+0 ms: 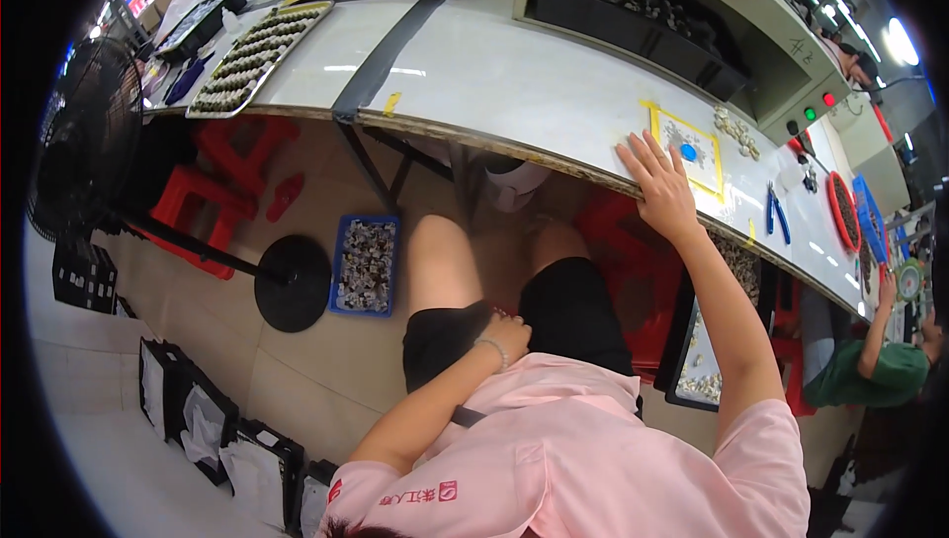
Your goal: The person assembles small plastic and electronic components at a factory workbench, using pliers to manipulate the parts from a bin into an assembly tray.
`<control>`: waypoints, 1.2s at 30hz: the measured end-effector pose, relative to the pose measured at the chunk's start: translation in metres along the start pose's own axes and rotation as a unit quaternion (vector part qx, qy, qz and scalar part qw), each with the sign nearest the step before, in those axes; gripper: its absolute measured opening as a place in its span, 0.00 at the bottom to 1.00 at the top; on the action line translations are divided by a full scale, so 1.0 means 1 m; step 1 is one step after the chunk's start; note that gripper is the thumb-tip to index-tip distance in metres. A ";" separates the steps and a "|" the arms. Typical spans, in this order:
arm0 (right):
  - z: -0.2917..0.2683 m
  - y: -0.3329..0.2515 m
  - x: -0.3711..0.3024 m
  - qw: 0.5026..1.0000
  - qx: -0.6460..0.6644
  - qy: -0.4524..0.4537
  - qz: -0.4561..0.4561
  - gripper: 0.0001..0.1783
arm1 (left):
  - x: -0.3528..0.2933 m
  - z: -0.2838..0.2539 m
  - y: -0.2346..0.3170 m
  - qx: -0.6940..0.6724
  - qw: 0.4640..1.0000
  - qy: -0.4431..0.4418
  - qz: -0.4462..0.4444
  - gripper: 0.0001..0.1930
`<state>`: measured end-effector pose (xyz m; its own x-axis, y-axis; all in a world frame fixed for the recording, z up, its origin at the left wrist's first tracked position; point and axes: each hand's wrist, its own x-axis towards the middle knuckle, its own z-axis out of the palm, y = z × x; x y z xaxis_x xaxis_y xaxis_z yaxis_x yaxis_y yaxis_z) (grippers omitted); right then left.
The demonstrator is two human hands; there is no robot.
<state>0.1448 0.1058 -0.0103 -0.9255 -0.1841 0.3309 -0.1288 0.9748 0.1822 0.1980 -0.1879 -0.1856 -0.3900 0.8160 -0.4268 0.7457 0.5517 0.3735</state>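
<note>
Pink short-sleeved shirt w/ small red chest logo, black shorts, maybe a wrist bracelet.

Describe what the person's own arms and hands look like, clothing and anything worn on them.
Both arms come out of short pink sleeves and are bare from there down. The left hand has a thin beaded bracelet at the wrist. The right hand is bare, with no glove; no ring or watch is visible. A dark strap crosses the pink shirt near the left arm.

Small parts in blue floor bin (365, 265) too tiny to ID.
</note>
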 end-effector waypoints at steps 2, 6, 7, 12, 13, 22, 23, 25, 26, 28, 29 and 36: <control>0.000 -0.006 0.002 1.000 0.016 0.003 0.004 0.43 | 0.002 -0.012 0.009 -0.037 0.997 0.006 0.064 0.15; -0.002 -0.001 -0.005 0.999 0.035 0.003 0.009 0.42 | -0.026 -0.049 0.005 -0.257 0.884 0.366 0.137 0.12; -0.004 0.002 -0.008 0.999 0.033 -0.008 0.017 0.42 | -0.044 -0.063 -0.002 -0.236 0.870 0.427 0.070 0.11; -0.006 0.013 -0.003 0.997 0.047 -0.065 -0.022 0.43 | -0.130 0.091 -0.109 -0.398 0.769 0.338 -0.369 0.31; -0.008 0.017 0.002 0.997 0.044 -0.059 -0.030 0.43 | -0.156 0.146 -0.114 -0.418 0.753 0.296 -0.414 0.36; -0.016 0.027 0.049 0.951 0.150 -0.223 -0.155 0.41 | -0.147 0.231 -0.127 -0.528 0.642 0.122 -0.541 0.35; -0.012 0.028 0.049 0.950 0.157 -0.222 -0.154 0.39 | -0.136 0.224 -0.128 -0.535 0.643 0.103 -0.538 0.35; -0.003 0.032 0.043 0.948 0.179 -0.214 -0.152 0.36 | -0.110 0.204 -0.136 -0.546 0.649 0.065 -0.526 0.34; 0.001 0.035 0.039 0.951 0.166 -0.209 -0.159 0.34 | -0.094 0.192 -0.144 -0.552 0.654 0.046 -0.515 0.34; -0.004 0.036 0.034 0.925 0.250 -0.243 -0.152 0.36 | -0.075 0.169 -0.155 -0.561 0.660 0.007 -0.500 0.33; -0.001 0.039 0.031 0.922 0.249 -0.234 -0.182 0.38 | -0.071 0.161 -0.159 -0.564 0.665 -0.017 -0.490 0.33; -0.012 0.048 0.038 0.891 0.281 -0.329 -0.135 0.31 | -0.051 0.118 -0.167 -0.573 0.703 -0.195 -0.373 0.31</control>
<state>0.1081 0.1441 0.0220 -0.8183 -0.4882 -0.3035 -0.3658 0.8494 -0.3803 0.1570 -0.3420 -0.3233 -0.0980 0.2395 -0.9659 -0.6003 0.7599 0.2494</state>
